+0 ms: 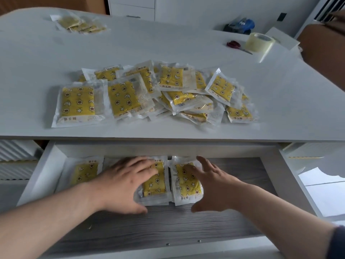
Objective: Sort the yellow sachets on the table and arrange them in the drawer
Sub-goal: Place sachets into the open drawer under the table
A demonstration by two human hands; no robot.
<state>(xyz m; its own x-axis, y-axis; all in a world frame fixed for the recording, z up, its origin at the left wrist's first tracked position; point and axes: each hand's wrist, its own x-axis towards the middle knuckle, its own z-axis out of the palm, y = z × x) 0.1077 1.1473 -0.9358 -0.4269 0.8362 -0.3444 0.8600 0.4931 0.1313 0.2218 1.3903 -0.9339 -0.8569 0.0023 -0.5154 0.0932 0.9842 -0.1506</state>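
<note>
Three yellow sachets (pixel 187 181) side by side at the back of the open drawer (pixel 268 171), under the table (pixel 168 45). Left hand (pixel 123 181) flat, fingers spread, pressing on the middle one, gripping nothing. Right hand (pixel 211 186) unclenched, just beside the rightmost sachet. Loose sachet pile (pixel 149 94) on the tabletop above the drawer; tape roll (pixel 260 42) and scissors (pixel 234 44) beyond, far right.

1. My left hand (pixel 124 184) covers most of one drawer sachet (pixel 155 186).
2. The far sachet pile (pixel 80 25) is too blurred to count.
3. The blue object (pixel 240 26) is unidentifiable.
</note>
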